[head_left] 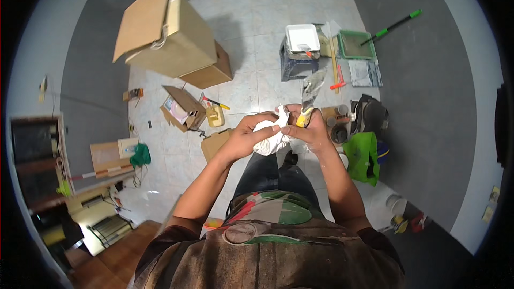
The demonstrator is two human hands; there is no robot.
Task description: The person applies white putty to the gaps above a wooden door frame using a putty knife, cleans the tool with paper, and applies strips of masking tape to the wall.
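In front of my body, my left hand is closed around a soft white bundle. Its neck is twisted and sticks up between my hands; I cannot tell whether it is a bag or a cloth. My right hand presses its thumb against the bundle's right side. That same hand grips a putty knife by its yellow handle, and the wide, smeared blade points up and away from me. Both thumbs nearly meet over the bundle. Parts of my fingers behind it are hidden.
Large cardboard boxes stand at far left, with a small open box and a yellow jerrycan nearer. A white tray rests on a dark stool. Rightward are a green tray, a backpack and a green bag.
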